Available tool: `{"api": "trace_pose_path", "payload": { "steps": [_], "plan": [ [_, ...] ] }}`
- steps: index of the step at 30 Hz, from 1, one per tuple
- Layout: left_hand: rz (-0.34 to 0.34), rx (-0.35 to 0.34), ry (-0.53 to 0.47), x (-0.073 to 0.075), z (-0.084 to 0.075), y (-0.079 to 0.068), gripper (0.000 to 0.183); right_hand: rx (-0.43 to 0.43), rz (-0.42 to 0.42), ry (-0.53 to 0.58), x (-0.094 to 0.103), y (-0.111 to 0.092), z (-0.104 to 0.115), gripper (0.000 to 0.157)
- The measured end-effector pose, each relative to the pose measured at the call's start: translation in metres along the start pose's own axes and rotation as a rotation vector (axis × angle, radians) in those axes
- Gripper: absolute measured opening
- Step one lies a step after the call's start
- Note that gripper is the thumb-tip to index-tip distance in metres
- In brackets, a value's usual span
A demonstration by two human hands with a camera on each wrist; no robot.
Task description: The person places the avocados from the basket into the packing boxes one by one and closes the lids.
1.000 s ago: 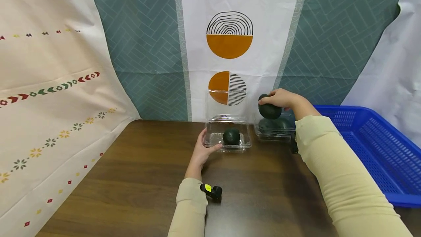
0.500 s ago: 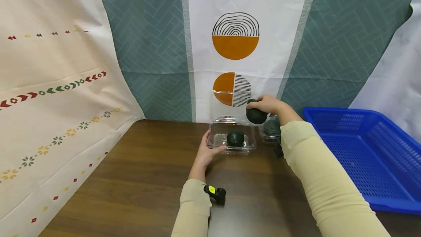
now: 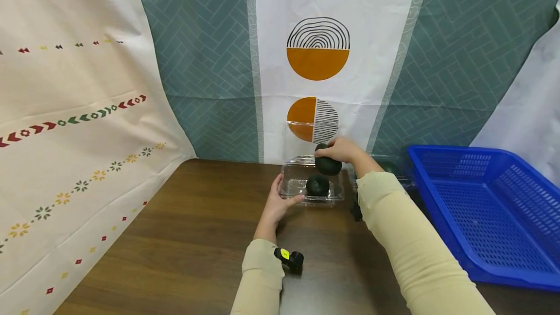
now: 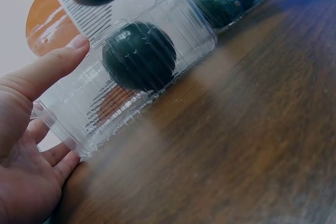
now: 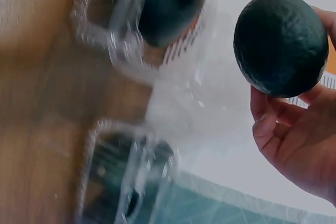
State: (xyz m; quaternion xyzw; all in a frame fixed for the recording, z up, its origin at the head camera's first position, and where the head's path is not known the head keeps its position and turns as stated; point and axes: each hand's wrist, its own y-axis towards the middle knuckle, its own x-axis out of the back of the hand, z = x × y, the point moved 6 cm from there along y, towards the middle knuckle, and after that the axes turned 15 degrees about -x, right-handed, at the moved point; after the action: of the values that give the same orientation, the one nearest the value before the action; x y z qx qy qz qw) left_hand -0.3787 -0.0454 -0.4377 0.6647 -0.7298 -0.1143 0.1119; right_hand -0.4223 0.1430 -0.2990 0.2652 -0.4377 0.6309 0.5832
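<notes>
My left hand (image 3: pixel 275 206) grips the left end of an open clear plastic clamshell container (image 3: pixel 294 186), thumb at the front rim and fingers at the side. One dark green avocado (image 3: pixel 318 186) sits in the container's right half. Above it, my right hand (image 3: pixel 347 151) holds a second avocado (image 3: pixel 328 166) from the top. The right wrist view shows that held avocado (image 5: pixel 281 44) apart from the container below. The container's clear lid (image 3: pixel 297 135) stands raised at the back.
Just right stands another clear container (image 5: pixel 134 177) with avocados (image 4: pixel 224 4) inside, partly hidden by my right arm in the head view. A blue plastic basket (image 3: pixel 459 160) is at the far right. Patterned cloth (image 3: pixel 210 62) hangs behind the wooden table (image 3: pixel 197 237).
My right hand has carried the avocado leftward and down from the right container to above the left one. My left hand keeps its hold on the container. The head view has shifted slightly.
</notes>
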Motion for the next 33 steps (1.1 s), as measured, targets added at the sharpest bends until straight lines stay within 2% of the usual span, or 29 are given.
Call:
{"api": "trace_pose_path", "payload": {
  "steps": [4, 10, 15, 19, 23, 30, 33],
  "plan": [
    [0.008, 0.012, 0.007, 0.001, 0.0, -0.001, 0.099, 0.005, 0.002, 0.064, -0.014, 0.002, 0.009, 0.07],
    [0.016, 0.024, -0.006, 0.001, 0.0, -0.004, 0.098, 0.002, -0.006, 0.208, -0.033, 0.003, 0.022, 0.071],
    [0.026, -0.032, 0.024, 0.001, -0.004, -0.003, 0.1, 0.015, -0.022, 0.248, -0.047, 0.007, 0.031, 0.067],
    [0.029, -0.027, 0.027, 0.001, -0.005, -0.003, 0.1, 0.032, -0.033, 0.217, -0.059, 0.009, 0.035, 0.064],
    [0.04, 0.034, -0.019, 0.001, -0.006, -0.004, 0.1, 0.023, -0.007, 0.193, -0.071, 0.01, 0.034, 0.059],
    [0.066, 0.042, -0.038, -0.001, -0.032, -0.008, 0.098, -0.011, 0.017, 0.11, -0.08, 0.013, 0.031, 0.063],
    [0.06, 0.053, -0.02, 0.0, -0.035, -0.009, 0.096, -0.015, 0.006, 0.06, -0.081, 0.015, 0.03, 0.066]
  ]
}}
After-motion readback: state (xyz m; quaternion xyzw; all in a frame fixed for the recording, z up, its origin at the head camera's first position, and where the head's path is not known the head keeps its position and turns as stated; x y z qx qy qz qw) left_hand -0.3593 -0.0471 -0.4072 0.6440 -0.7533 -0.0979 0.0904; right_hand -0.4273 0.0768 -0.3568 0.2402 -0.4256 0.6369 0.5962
